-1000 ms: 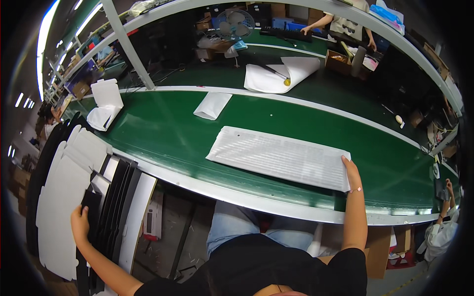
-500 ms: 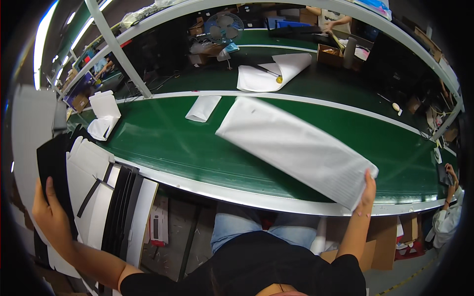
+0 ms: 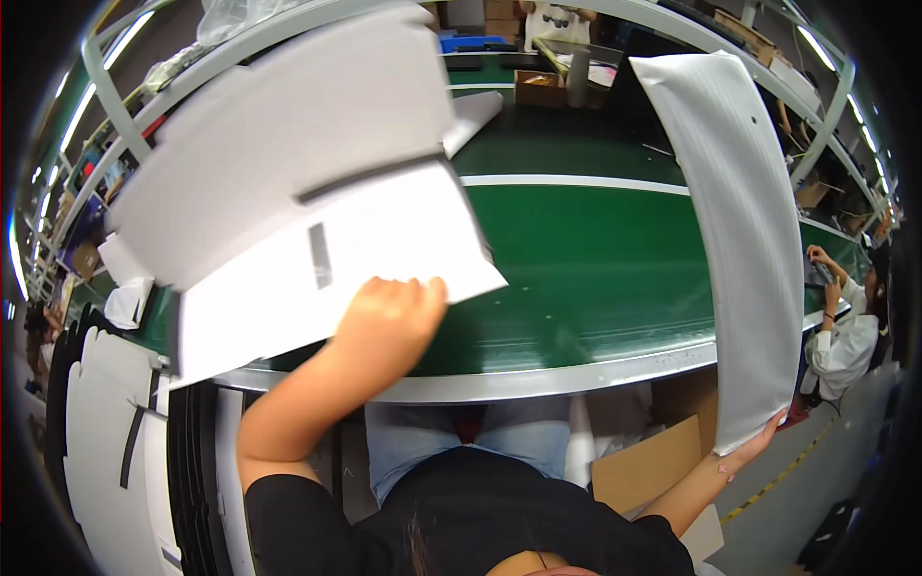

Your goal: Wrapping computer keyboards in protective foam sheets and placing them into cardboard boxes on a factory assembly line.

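Note:
My left hand (image 3: 392, 312) is closed on the near edge of an open box (image 3: 245, 298), white inside with dark edges. The box is tilted over the left part of the green work surface, its big white lid (image 3: 298, 125) standing up and blurred by motion. My right hand (image 3: 759, 440) grips the lower end of a long white padded sleeve (image 3: 749, 230), held upright at the right, partly over the surface's front edge. Whether anything is inside the sleeve is hidden.
More open boxes, white inside with black sides, stand stacked (image 3: 110, 442) at the left. A small white carton (image 3: 127, 300) is beyond them. The green work surface (image 3: 586, 278) has a metal front edge. Brown cardboard (image 3: 653, 461) leans below. A co-worker (image 3: 845, 331) handles something at the far right.
My left hand has lifted an open box from the stack at the left and swung it over the surface. My right hand has raised the sleeve upright, off to the right.

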{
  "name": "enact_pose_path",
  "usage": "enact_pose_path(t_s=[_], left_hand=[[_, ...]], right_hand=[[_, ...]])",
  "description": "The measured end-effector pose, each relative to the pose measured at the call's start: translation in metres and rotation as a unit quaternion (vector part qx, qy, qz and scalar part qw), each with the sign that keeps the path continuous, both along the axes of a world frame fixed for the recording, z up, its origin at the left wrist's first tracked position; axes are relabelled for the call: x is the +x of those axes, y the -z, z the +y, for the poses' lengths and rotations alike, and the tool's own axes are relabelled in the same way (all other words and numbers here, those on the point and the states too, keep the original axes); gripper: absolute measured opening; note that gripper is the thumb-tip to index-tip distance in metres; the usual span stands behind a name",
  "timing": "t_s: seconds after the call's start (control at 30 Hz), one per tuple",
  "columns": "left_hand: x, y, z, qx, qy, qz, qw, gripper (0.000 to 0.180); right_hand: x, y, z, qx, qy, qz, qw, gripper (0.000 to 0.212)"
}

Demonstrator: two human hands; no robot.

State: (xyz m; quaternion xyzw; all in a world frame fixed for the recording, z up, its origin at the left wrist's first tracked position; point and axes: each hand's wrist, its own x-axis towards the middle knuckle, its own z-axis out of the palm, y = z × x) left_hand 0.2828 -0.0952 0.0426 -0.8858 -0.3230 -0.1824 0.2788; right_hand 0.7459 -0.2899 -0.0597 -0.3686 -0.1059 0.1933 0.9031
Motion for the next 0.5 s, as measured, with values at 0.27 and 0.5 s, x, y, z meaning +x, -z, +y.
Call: enact_pose_path(t_s=[0.27, 0.5], left_hand=[[0.119, 0.128, 0.014, -0.168, 0.187, -0.031, 0.968, 0.007], [0.2, 0.134, -0.003, -0.238, 0.177, -0.057, 0.953, 0.006]], right_hand=[[-0.03, -0.039, 0.007, -0.003, -0.096, -0.058, 0.994, 0.042], [-0.059, -0.038, 0.139, -0.048, -0.309, -0.107, 0.944, 0.036]])
